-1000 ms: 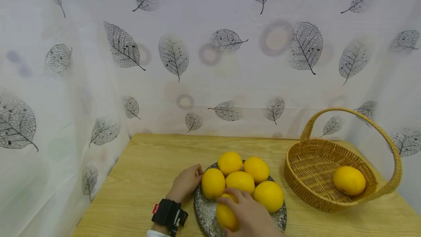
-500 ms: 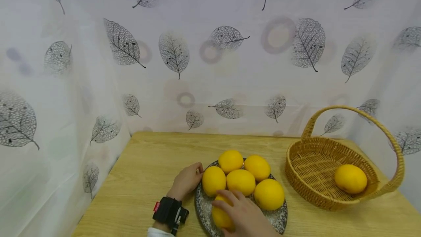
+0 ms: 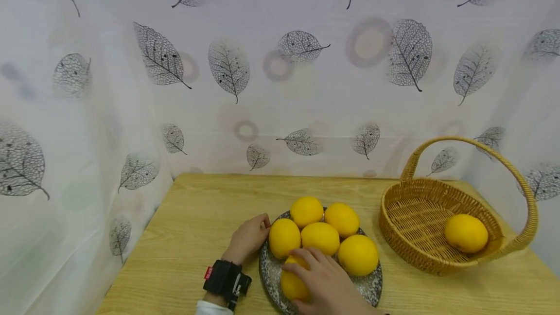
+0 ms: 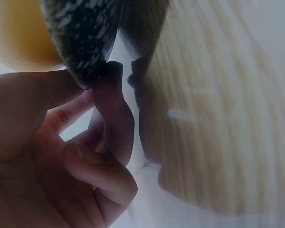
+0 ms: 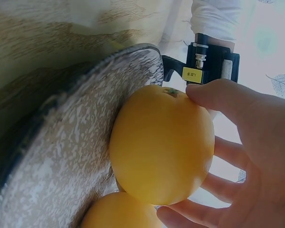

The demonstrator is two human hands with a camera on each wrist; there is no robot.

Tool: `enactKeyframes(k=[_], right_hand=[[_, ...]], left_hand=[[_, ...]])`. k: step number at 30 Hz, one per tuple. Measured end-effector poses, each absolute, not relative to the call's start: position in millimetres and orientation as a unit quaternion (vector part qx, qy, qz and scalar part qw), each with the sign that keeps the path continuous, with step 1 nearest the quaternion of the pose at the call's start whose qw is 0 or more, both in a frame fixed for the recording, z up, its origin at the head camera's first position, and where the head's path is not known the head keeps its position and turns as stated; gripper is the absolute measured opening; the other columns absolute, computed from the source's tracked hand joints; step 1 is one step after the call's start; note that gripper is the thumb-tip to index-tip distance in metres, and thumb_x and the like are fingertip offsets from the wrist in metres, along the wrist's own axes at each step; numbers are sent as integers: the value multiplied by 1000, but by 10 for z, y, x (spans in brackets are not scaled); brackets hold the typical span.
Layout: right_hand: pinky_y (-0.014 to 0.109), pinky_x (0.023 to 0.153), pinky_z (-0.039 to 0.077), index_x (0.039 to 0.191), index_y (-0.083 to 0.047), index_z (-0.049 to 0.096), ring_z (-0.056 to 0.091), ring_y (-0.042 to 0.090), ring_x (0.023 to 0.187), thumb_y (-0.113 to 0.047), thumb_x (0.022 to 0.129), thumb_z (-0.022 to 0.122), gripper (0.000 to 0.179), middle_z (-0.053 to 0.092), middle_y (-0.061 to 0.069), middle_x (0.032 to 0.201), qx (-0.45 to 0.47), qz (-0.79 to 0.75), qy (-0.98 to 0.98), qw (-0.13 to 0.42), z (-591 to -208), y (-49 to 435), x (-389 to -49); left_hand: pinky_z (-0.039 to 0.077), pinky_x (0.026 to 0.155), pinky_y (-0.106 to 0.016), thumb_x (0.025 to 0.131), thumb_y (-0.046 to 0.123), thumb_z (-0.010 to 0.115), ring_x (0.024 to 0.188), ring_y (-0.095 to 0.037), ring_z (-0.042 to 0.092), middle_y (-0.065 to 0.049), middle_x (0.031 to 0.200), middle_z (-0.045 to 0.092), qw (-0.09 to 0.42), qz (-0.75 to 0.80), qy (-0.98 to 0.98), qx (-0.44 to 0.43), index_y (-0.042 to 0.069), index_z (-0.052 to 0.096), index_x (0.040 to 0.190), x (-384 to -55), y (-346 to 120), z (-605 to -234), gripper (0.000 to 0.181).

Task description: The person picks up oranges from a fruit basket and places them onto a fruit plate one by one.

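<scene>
A round speckled grey plate (image 3: 274, 283) with a dark rim stands on the table, bearing several yellow-orange oranges (image 3: 320, 238). My left hand (image 3: 248, 238) is at its left side; in the left wrist view, thumb and forefinger pinch the plate's rim (image 4: 80, 42), one above and one below. On the plate's near part, my right hand (image 3: 325, 278) grips an orange (image 3: 292, 281), its fingers spread over the far side. The right wrist view shows this orange (image 5: 161, 147) at the plate's surface, stem scar near the thumb, another orange (image 5: 118, 213) just beside it.
To the right of the plate is a wicker basket (image 3: 387, 227) with a tall arched handle, holding one orange (image 3: 465, 233). The wooden table (image 3: 197, 208) is bordered behind and at the sides by a white leaf-print curtain (image 3: 280, 106).
My right hand and its orange have shifted slightly left on the plate. The left hand stays at the rim. The head view has tilted a little.
</scene>
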State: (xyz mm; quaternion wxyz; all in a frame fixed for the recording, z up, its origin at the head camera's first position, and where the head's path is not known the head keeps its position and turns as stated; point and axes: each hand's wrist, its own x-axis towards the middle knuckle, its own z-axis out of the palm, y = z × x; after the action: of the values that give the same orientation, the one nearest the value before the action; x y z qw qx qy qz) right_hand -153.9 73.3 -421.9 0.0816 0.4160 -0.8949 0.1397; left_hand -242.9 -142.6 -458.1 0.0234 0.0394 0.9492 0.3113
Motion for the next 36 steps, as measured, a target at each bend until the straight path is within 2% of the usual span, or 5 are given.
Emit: enactKeyframes(k=[10,20,36], right_hand=[[50,88,54,128,-26,58,53,23,117,-43,78,73,56,58,3,132,419,143,-894,70,-4232,740,-1548],[50,91,53,129,-27,56,52,24,118,-48,82,69,53,57,3,134,419,142,-894,66,-4231,736,-1542],[48,87,55,128,-25,57,53,23,116,-45,79,72,55,58,4,133,421,145,-892,78,-4227,743,-1569]], left_hand=[[32,49,-27,92,21,58,55,-16,45,-7,70,60,26,311,949,39,12,62,87,-2431,-1428,-4582,11],[32,50,-28,93,19,56,56,-17,44,-4,67,54,35,310,949,34,12,61,87,-2430,-1423,-4613,11],[35,53,-29,92,17,56,59,-17,46,-7,73,60,27,311,949,39,11,61,86,-2431,-1432,-4603,10]])
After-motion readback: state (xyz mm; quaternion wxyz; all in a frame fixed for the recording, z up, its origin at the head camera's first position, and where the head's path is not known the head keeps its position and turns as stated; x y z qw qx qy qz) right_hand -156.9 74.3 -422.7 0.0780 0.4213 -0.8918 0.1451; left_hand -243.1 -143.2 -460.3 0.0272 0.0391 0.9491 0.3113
